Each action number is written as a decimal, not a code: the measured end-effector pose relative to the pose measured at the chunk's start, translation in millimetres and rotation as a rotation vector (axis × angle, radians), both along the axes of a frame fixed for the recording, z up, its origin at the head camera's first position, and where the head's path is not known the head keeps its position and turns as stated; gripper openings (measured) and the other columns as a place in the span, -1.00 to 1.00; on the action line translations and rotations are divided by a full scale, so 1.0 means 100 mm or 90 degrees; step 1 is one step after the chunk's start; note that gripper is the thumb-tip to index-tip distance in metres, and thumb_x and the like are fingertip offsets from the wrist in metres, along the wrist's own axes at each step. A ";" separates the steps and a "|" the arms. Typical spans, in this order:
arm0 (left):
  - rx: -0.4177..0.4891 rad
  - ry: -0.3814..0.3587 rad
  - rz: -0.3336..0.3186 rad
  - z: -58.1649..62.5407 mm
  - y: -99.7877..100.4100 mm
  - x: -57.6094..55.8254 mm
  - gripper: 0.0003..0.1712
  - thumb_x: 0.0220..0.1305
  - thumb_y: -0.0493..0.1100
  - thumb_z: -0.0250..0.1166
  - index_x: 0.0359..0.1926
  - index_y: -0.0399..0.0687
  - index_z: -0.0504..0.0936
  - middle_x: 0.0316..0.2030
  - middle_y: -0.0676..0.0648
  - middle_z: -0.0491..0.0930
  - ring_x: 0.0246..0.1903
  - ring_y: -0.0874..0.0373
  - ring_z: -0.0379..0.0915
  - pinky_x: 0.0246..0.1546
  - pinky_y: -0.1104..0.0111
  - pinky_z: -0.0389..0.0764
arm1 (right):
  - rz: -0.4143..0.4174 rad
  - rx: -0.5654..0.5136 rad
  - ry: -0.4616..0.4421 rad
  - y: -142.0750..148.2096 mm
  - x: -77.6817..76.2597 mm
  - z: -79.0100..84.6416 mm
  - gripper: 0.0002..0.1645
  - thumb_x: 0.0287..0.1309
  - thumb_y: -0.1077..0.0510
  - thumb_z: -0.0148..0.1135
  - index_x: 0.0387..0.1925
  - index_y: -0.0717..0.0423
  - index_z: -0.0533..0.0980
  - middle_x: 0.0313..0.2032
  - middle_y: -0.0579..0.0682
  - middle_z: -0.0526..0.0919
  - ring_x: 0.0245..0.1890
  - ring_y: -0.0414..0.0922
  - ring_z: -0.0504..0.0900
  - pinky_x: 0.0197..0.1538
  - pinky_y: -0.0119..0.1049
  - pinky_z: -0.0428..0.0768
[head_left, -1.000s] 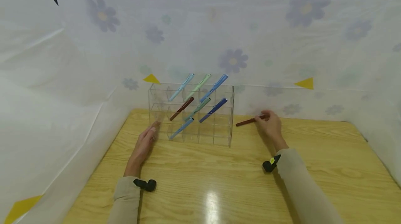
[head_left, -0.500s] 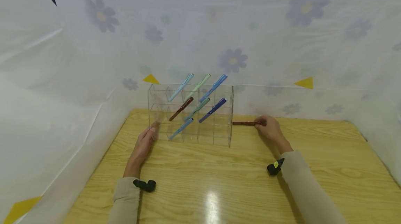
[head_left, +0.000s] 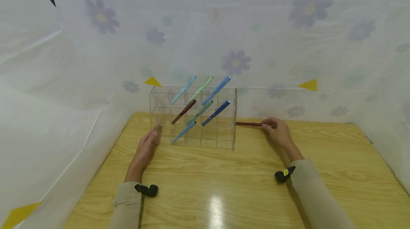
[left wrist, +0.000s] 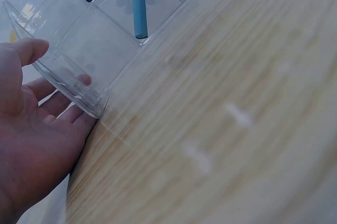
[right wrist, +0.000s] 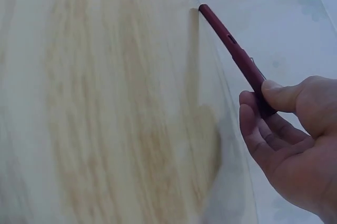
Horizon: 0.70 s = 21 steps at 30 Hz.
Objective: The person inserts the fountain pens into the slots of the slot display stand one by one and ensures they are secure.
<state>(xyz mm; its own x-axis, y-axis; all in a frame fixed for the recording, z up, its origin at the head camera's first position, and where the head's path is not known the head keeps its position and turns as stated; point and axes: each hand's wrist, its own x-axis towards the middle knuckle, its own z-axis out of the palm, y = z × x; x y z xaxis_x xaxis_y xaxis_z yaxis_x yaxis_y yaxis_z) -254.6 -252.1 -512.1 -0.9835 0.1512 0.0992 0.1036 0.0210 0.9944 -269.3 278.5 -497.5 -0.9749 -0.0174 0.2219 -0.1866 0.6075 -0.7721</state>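
A clear compartmented pen rack (head_left: 225, 134) stands on the wooden table. Several pens lean in its compartments, among them a dark red pen (head_left: 184, 112), a dark blue pen (head_left: 216, 113) and a light blue pen (head_left: 184, 131). At the rack's left end, my left hand (head_left: 145, 150) holds the side panel; in the left wrist view the thumb (left wrist: 36, 51) is near the panel's edge and some fingers show through the plastic. To the right of the rack, my right hand (head_left: 279, 133) pinches another dark red pen (right wrist: 231, 45) by one end between thumb and fingers. The other end points at the rack's right side.
The wooden table (head_left: 192, 179) extends in front of the rack and to both sides. Close behind it hangs a white flowered curtain (head_left: 269, 43), with more white sheeting at the left and right. A small black camera sits on each wrist.
The pen in my right hand has swung from a slant to nearly level, its free end nearer the rack. My right hand has shifted slightly right and down. My left hand stays at the rack.
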 end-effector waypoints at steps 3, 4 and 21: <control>0.005 0.006 -0.004 0.00 0.00 0.00 -0.34 0.70 0.01 -0.11 0.58 -0.30 0.11 0.56 -0.21 0.11 0.57 0.02 -0.10 0.53 0.10 -0.05 | 0.006 -0.060 0.022 -0.01 0.02 0.02 -0.69 0.52 0.19 0.16 0.08 0.35 0.60 -0.07 0.35 0.69 -0.06 0.26 0.68 -0.01 0.09 0.67; 0.007 0.007 -0.005 0.00 0.00 0.00 -0.34 0.70 0.00 -0.12 0.58 -0.30 0.11 0.56 -0.22 0.10 0.57 0.02 -0.10 0.53 0.09 -0.04 | 0.010 -0.084 0.034 -0.01 0.03 0.03 -0.70 0.51 0.20 0.16 0.07 0.37 0.60 -0.08 0.36 0.70 -0.08 0.24 0.70 -0.04 0.04 0.70; -0.005 -0.006 0.002 0.04 0.02 0.02 -0.33 0.69 0.04 -0.11 0.58 -0.25 0.13 0.58 -0.16 0.06 0.58 0.04 -0.18 0.54 0.08 -0.11 | -0.008 -0.288 0.167 -0.20 0.37 0.62 -0.67 0.43 0.38 0.17 0.17 0.41 0.49 -0.02 0.42 0.61 -0.21 -0.29 0.70 -0.12 -0.34 0.71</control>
<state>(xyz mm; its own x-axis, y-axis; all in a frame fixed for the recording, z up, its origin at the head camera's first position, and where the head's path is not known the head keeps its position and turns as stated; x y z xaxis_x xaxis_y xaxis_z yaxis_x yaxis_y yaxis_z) -252.9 -250.2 -508.3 -0.9848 0.1496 0.0879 0.0934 0.0296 0.9952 -232.8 258.5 -435.2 -0.8849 0.1478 0.4418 -0.4044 0.2269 -0.8860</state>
